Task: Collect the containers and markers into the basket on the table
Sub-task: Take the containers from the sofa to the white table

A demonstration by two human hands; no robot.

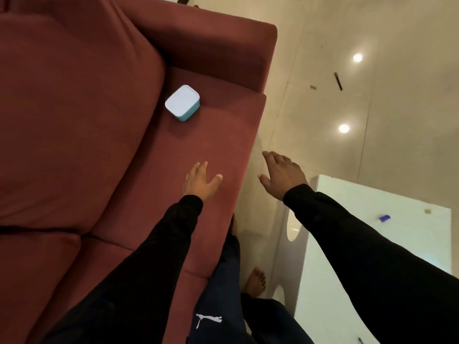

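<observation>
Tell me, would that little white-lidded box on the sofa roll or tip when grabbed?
The box looks squat and flat-sided, so it likely won't roll. It probably feels rigid and light, being small plastic. The soft sofa cushion may let it tilt if pushed.

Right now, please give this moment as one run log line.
left hand: open, above sofa seat | right hand: open, empty | container: on sofa seat, untouched | marker: on floor

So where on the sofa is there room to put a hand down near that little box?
The seat cushion is bare between the small white-lidded container and the left hand, and to the right of the container toward the armrest. It is tight only behind the container, which sits close to the back cushion.
</observation>
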